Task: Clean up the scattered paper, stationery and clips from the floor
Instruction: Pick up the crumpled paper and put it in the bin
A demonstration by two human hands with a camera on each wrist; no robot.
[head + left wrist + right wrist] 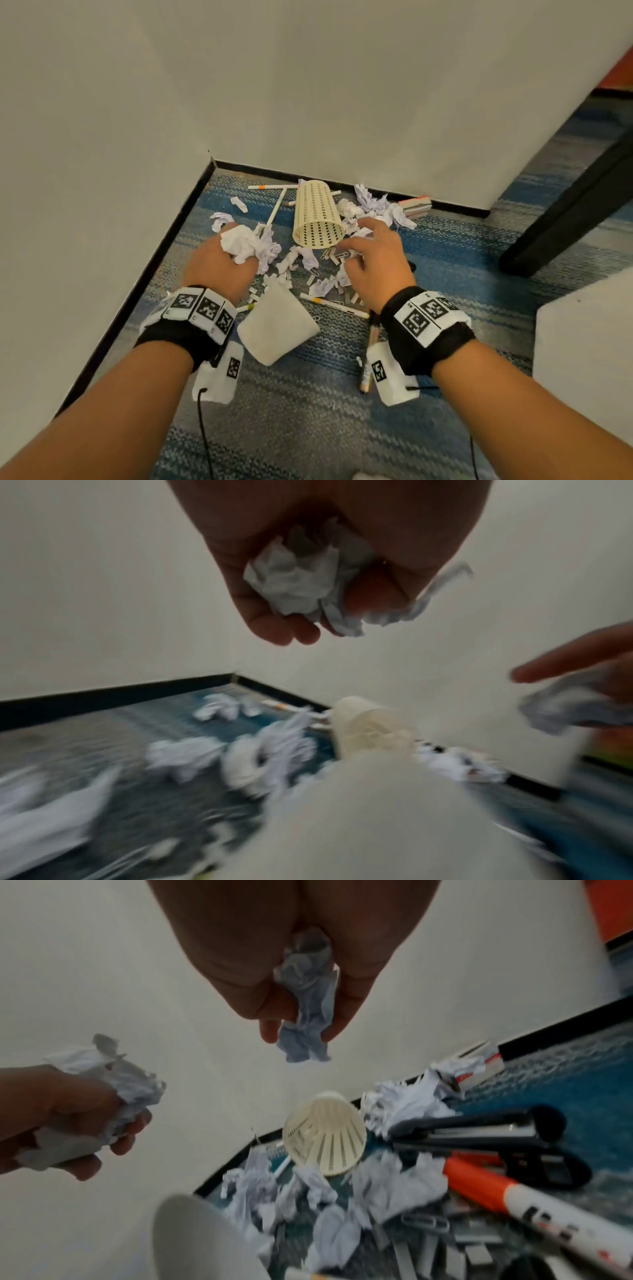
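Note:
Crumpled white paper (329,286), pens (334,303) and paper clips (339,255) litter the carpet in the corner. My left hand (239,255) is raised above the mess and grips a wad of crumpled paper (245,245); the left wrist view shows the fingers (274,631) curled round this wad (294,582). My right hand (359,246) hovers by the mouth of a cream mesh basket (317,214) lying on its side. In the right wrist view my right hand (301,1034) pinches a small crumpled paper (308,1007) between thumb and fingers.
A white cup (279,329) lies on its side between my wrists. A black stapler (479,1131) and an orange-capped marker (514,1199) lie right of the basket. A staple box (414,205) sits against the wall (342,102). A dark furniture leg (565,219) stands at right.

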